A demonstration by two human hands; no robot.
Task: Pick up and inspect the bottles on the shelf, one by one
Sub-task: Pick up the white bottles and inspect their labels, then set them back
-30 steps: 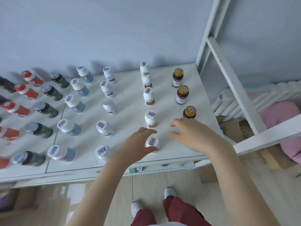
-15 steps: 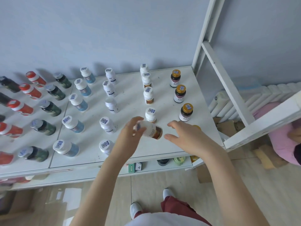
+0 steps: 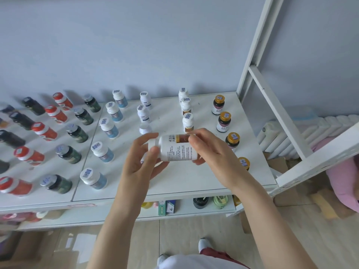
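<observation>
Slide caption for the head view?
Left hand and right hand hold a white bottle on its side over the shelf.

Soft, even daylight, bright with no harsh spots. The bottles [image 3: 108, 127] throw faint, blurred shadows on the white shelf [image 3: 194, 179] and the blue wall [image 3: 136, 45]. A pale glare patch lies on the floor [image 3: 81, 247]. The white bottle [image 3: 177, 150] at centre is sharp, its print visible. The red-capped bottles [image 3: 15, 186] at the left edge are smeared and lean outward with wide-angle distortion.
</observation>
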